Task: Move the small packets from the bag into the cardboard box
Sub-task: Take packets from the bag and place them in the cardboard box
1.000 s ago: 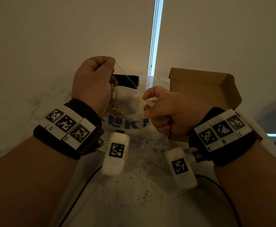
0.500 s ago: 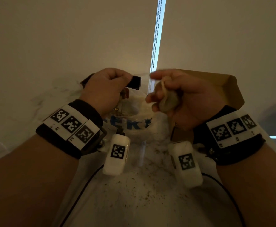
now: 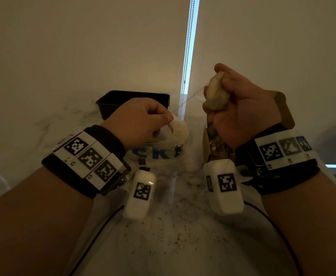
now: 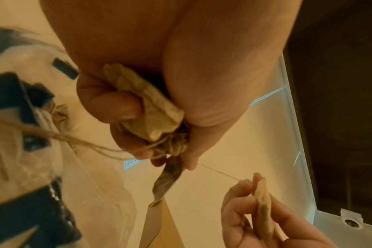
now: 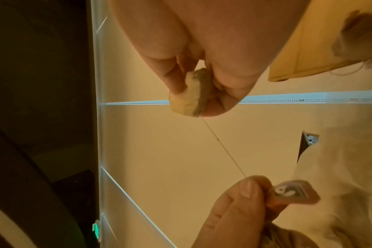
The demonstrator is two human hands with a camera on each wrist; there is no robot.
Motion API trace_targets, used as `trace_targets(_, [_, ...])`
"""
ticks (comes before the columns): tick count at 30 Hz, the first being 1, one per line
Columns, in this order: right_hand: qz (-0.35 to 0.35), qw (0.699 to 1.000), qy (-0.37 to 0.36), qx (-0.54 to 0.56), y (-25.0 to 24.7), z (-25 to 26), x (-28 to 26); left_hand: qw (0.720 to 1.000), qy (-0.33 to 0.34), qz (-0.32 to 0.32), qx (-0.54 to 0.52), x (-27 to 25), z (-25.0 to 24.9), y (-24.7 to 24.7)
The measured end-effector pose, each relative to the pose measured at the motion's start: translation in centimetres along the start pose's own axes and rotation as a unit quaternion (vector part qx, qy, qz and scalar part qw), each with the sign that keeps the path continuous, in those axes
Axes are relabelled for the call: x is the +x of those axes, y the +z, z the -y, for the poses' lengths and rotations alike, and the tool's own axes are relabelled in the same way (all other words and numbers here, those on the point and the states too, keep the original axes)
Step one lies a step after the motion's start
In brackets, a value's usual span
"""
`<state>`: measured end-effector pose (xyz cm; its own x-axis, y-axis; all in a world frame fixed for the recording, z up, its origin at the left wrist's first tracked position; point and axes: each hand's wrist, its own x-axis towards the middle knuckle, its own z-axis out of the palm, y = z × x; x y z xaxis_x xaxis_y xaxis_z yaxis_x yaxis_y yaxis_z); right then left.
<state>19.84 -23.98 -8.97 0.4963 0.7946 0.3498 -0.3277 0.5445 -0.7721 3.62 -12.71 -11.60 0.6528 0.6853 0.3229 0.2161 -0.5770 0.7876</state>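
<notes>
While taut, string [image 3: 189,100] between hands

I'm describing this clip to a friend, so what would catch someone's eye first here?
A thin string stretched taut between two raised hands. The right hand grips a pale tea bag up high in front of the cardboard box; the left hand pinches the string's other end above the clear plastic bag, clutching more bunched tea bags.

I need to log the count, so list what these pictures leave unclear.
- Cardboard box interior: head view, right hand covers it.
- Packets left in the plastic bag: left wrist view, blurred.
- Bundle in the left hand: left wrist view, fingers hide its count.
- Black tray contents: too dark.
</notes>
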Motion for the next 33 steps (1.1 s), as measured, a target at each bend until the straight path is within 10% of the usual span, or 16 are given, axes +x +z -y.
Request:
trace_targets(9, [-0.107,0.994,0.003,-0.001,-0.9,-0.3,0.9,0.997,0.02,0.075,-0.009,-0.6,-0.9,0.2])
trace_targets(14, [-0.152,0.963,0.054,-0.215,-2.2,-0.7,1.5,0.994,0.002,0.07,-0.079,-1.0,-1.6,0.8])
trace_targets(22, [-0.034,0.937,0.079,-0.339,-1.2,-2.0,0.1,0.948,-0.095,0.021,-0.303,-1.3,-2.4,2.5])
trace_targets(33, [0.068,0.93,0.068,-0.355,0.9,-2.3,-1.1,0.944,-0.12,-0.007,-0.307,-1.0,-1.9,2.4])
